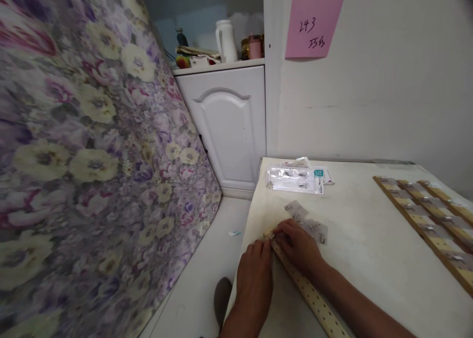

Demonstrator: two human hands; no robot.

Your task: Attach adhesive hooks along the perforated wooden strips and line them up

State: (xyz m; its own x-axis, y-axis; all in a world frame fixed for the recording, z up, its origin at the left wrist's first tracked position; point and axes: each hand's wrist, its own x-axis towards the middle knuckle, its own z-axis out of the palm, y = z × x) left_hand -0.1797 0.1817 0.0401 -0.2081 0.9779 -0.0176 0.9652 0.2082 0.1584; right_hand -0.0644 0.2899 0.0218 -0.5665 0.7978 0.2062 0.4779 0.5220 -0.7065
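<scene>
A narrow pale strip with rows of holes [314, 298] lies slantwise on the white table, its far end between my hands. My left hand [254, 274] is closed, its fingertips gripping the left edge of the strip near that end. My right hand [297, 247] is pinched together over the same end. Something small may be in its fingertips, but they hide it. Just beyond my right hand lie several translucent grey plates with small metal hooks, one plate [295, 209] farther off and another [318, 229] beside the knuckles.
Clear plastic packages [295, 180] lie at the table's far edge. On the right are wooden strips carrying grey hook plates [424, 219]. A flowered curtain [111, 155] hangs at the left. A white cabinet [229, 126] stands behind, and a pink note [314, 22] is on the wall.
</scene>
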